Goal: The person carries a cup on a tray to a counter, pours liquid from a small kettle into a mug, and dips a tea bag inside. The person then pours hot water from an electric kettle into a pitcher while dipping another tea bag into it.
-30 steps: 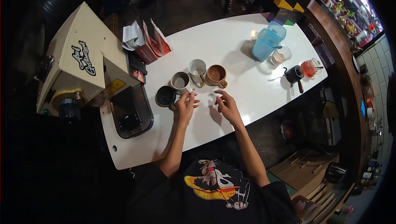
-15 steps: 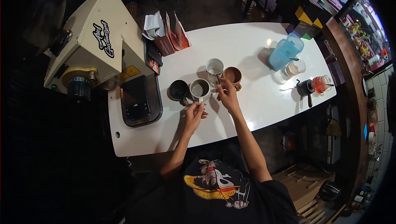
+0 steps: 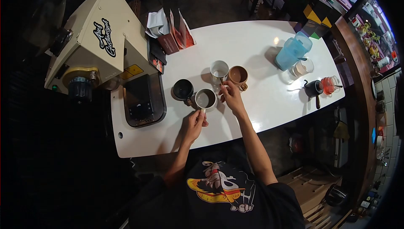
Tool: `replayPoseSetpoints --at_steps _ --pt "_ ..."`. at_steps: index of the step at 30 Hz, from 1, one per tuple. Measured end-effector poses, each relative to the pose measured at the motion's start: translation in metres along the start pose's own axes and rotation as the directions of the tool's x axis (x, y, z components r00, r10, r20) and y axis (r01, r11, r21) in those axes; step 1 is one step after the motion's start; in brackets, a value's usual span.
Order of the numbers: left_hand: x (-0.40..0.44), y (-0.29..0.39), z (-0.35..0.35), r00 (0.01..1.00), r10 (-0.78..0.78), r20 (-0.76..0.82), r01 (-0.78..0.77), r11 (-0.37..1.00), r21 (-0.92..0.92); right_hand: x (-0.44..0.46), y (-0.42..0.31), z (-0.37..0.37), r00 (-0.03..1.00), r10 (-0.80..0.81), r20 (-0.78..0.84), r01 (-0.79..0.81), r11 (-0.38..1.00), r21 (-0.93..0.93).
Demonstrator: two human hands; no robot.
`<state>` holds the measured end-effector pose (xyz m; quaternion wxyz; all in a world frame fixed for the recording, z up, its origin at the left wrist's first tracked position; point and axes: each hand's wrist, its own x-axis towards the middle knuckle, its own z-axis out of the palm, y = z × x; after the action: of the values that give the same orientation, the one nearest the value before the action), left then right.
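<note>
My left hand [image 3: 196, 123] is closed on the handle of a white mug [image 3: 205, 99] with a dark inside. My right hand [image 3: 231, 96] pinches the handle of another white mug [image 3: 219, 70], which stands farther back. Just right of that one is a brown mug [image 3: 238, 75], close to my right fingers. A black mug [image 3: 183, 90] stands to the left, its handle near the mug in my left hand. What the mugs contain is too dim to make out.
A cream grinder [image 3: 97, 39] with a dark tray [image 3: 145, 102] stands left. Packets [image 3: 174, 39] sit at the back. Toward the right are a blue pitcher [image 3: 290, 54], a clear glass [image 3: 303, 66], a small black pot [image 3: 313, 88] and a red-tinted glass vessel [image 3: 330, 85] on the white table [image 3: 261, 115].
My left hand has drawn its white mug slightly toward me, away from the other mugs. My right hand stays at the back white mug's handle.
</note>
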<state>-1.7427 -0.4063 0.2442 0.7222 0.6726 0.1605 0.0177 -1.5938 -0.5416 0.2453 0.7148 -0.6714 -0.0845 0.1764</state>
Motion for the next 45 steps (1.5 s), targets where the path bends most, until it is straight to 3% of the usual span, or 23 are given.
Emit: replayPoseSetpoints --at_steps 6,11,13,23,26,31,34,39,42,45 --pt "-0.003 -0.011 -0.020 0.999 0.040 0.007 -0.040 0.999 0.012 -0.015 0.003 -0.004 1.000 -0.005 0.011 0.006 0.995 -0.102" --pt "-0.005 -0.011 -0.026 0.999 0.023 -0.035 -0.023 1.000 -0.001 -0.037 0.000 -0.018 0.999 -0.032 -0.035 0.019 0.949 -0.314" --pt "-0.006 -0.009 -0.028 1.000 0.007 0.021 -0.008 0.997 0.072 -0.047 0.001 -0.023 0.999 -0.012 -0.042 -0.001 0.950 -0.312" --pt "-0.006 -0.007 -0.026 1.000 0.000 -0.005 0.001 0.998 0.066 -0.077 -0.004 -0.035 0.998 0.036 -0.051 -0.048 0.962 -0.268" --pt "-0.007 0.003 -0.026 1.000 0.010 0.012 -0.011 0.996 0.091 -0.079 -0.007 -0.038 0.998 -0.018 -0.067 -0.008 0.930 -0.367" --pt "-0.007 0.012 -0.019 0.998 -0.063 -0.014 0.062 0.997 -0.048 -0.089 -0.006 -0.043 0.992 -0.025 -0.123 -0.019 0.936 -0.352" --pt "-0.005 -0.004 -0.023 0.999 -0.013 0.043 0.018 0.994 -0.110 -0.096 -0.008 -0.048 0.988 0.020 -0.156 -0.079 0.920 -0.384" --pt "-0.016 0.013 -0.022 0.994 -0.107 0.026 0.109 0.989 -0.100 -0.113 -0.003 -0.062 0.972 0.060 -0.225 -0.132 0.939 -0.318" --pt "-0.021 0.018 -0.036 0.980 -0.177 0.092 0.185 0.978 -0.091 -0.123 0.004 -0.073 0.961 0.052 -0.270 -0.133 0.947 -0.292" --pt "-0.020 0.038 -0.035 0.940 -0.199 0.277 0.179 0.979 0.096 -0.132 0.004 -0.080 0.947 0.024 -0.321 -0.110 0.961 -0.254"
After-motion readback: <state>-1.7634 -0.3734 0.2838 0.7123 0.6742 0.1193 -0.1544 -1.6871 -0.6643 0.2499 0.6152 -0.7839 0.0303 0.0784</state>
